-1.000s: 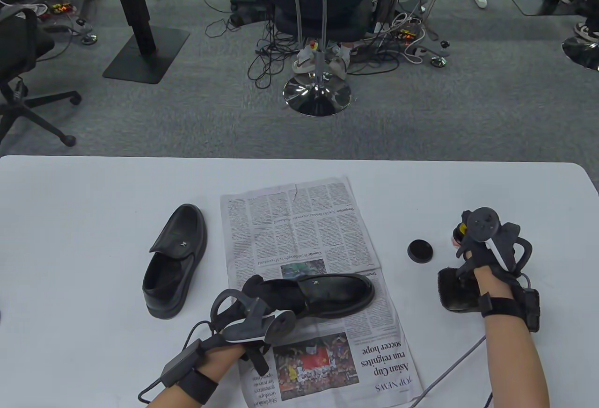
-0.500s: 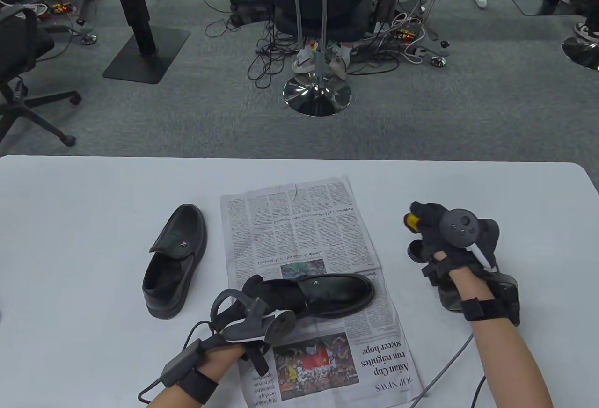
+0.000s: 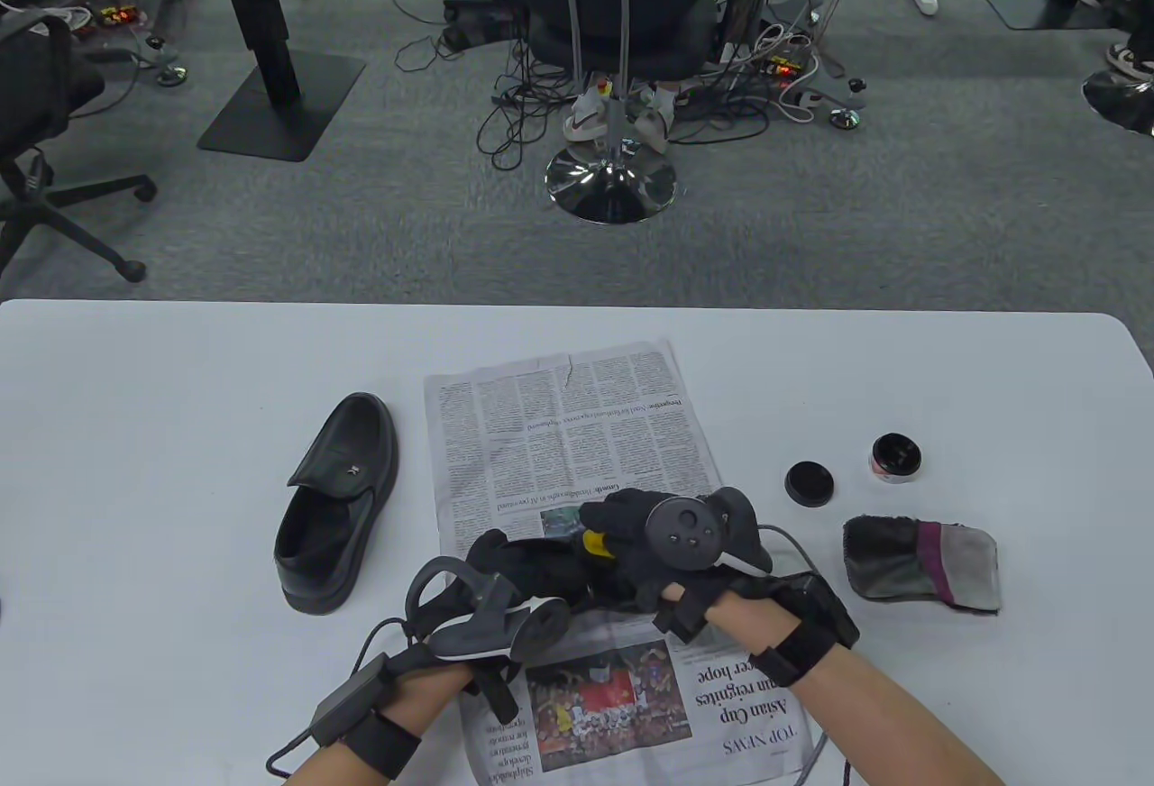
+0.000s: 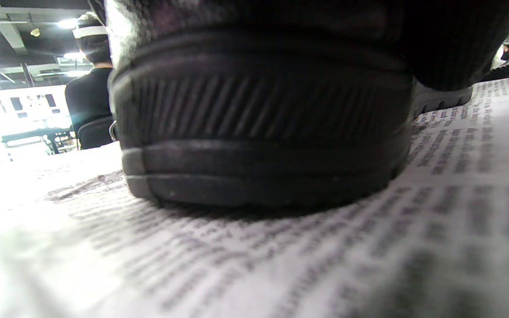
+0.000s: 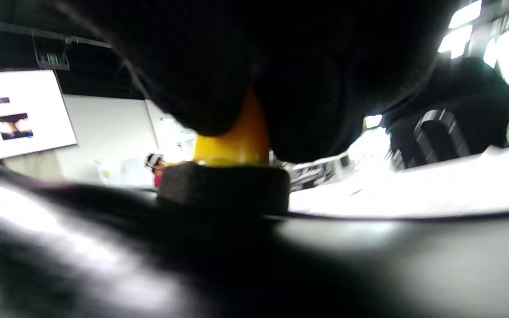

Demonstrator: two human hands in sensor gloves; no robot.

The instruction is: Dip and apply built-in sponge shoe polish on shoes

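A black loafer [image 3: 552, 571] lies on the newspaper [image 3: 568, 425], mostly hidden by both hands. My left hand [image 3: 491, 556] grips its heel end; the left wrist view shows the ribbed heel [image 4: 259, 119] close up on the newsprint. My right hand [image 3: 622, 538] pinches the yellow-handled sponge applicator [image 3: 593, 543] and presses it on the shoe's upper. In the right wrist view the yellow handle [image 5: 232, 141] sits between my fingers and the dark sponge [image 5: 223, 187] touches the shiny black leather [image 5: 325, 265]. The open polish tin [image 3: 895, 459] stands at the right.
The second black loafer [image 3: 338, 507] lies left of the newspaper. The tin's black lid [image 3: 809, 483] lies beside the tin, and a dark and grey cloth [image 3: 920, 561] lies in front of them. The white table [image 3: 180, 389] ends just beyond the newspaper.
My right hand lifted the applicator from the tin at the right and carried it left onto the shoe. The tin and cloth are now uncovered. The left hand has not moved.
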